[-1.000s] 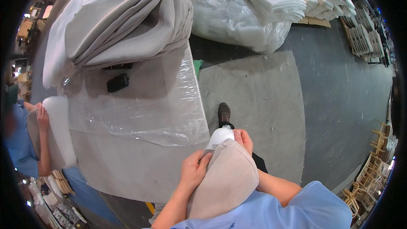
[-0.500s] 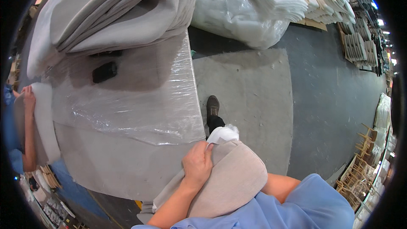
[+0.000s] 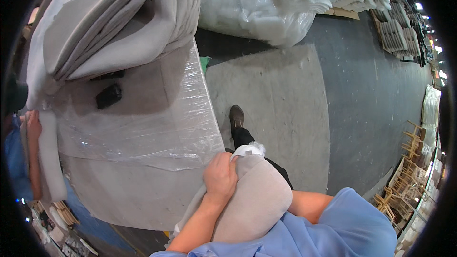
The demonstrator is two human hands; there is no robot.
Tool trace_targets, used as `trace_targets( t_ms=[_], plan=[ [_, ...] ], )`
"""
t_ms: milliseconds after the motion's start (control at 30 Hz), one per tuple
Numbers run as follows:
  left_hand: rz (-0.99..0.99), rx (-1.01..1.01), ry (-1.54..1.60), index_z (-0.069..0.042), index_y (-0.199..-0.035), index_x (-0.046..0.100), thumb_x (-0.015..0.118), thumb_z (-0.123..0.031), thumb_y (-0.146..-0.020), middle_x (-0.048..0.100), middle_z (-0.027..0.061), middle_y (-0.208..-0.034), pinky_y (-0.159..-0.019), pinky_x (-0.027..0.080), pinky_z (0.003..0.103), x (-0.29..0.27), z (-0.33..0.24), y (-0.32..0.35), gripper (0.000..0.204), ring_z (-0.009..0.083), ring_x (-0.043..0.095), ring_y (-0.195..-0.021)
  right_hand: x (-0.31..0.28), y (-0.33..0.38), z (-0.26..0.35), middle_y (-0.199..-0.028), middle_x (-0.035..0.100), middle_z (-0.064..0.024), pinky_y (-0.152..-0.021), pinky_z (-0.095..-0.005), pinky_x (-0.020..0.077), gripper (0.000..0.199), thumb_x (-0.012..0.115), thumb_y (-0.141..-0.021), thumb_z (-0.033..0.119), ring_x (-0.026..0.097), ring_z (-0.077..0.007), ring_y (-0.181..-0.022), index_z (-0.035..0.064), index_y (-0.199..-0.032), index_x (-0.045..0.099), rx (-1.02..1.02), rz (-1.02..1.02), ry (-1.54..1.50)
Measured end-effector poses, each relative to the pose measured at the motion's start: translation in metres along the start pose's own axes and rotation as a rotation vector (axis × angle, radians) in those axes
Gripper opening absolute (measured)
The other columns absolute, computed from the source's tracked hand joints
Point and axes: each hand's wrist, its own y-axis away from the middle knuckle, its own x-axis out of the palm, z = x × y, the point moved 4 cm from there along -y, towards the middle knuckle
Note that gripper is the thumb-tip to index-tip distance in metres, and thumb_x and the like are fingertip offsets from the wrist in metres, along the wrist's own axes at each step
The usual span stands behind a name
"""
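We had one view only, from a wide fisheye camera worn on the head, looking steeply down past the chest. Closest to the lens sat the left hand [image 3: 220, 177] on a beige cushion [image 3: 252, 200]. The plastic-covered table [image 3: 138, 128] filled the left, the grey floor [image 3: 333, 114] the right, and straight edges bent toward the rim.

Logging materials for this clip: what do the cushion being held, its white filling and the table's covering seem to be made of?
Cushion: beige woven fabric, matte and soft, judging by its rounded bulge under the left hand.
Filling: white fluffy fibre, probably polyester wadding, poking from the open end.
Table covering: clear plastic film, glossy and wrinkled, with glare streaks over a pale top.
The right hand is hidden behind the cushion.
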Motion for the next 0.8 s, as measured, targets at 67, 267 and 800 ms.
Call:
trace_targets(
  t_ms=[67, 267, 800],
  plan=[
    [-0.023, 0.077, -0.012, -0.006, -0.092, 0.065, 0.074, -0.010, -0.089, 0.064, 0.0141, -0.084, -0.066, 0.049, 0.049, -0.007, 0.000, 0.003, 0.010, 0.0388, 0.063, -0.077, -0.006, -0.008, 0.010, -0.100, 0.070, -0.0018, -0.081, -0.0296, 0.0531, 0.021, 0.061, -0.105, 0.016, 0.064, -0.0098, -0.092, 0.0027, -0.119, 0.069, -0.041, 0.031, 0.123],
    [-0.101, 0.159, -0.018, -0.007, -0.093, 0.067, 0.077, -0.008, -0.083, 0.061, 0.0121, -0.081, -0.064, 0.048, 0.047, -0.012, -0.006, 0.012, 0.014, 0.0354, 0.062, -0.074, -0.012, -0.036, 0.138, -0.103, 0.071, -0.0042, -0.083, -0.0335, 0.0532, 0.023, 0.066, -0.100, 0.014, 0.066, -0.0147, -0.094, 0.0026, -0.119, 0.071, -0.356, 0.359, 0.513],
    [-0.156, 0.204, -0.021, -0.008, -0.093, 0.071, 0.081, -0.008, -0.080, 0.061, 0.0100, -0.079, -0.066, 0.049, 0.045, -0.014, -0.023, 0.011, 0.017, 0.0329, 0.062, -0.074, 0.033, -0.045, 0.187, -0.101, 0.066, -0.0054, -0.085, -0.0360, 0.0517, 0.014, 0.071, -0.100, 0.015, 0.063, -0.0190, -0.095, 0.0050, -0.108, 0.075, -0.171, 1.160, 1.086]
  ],
)
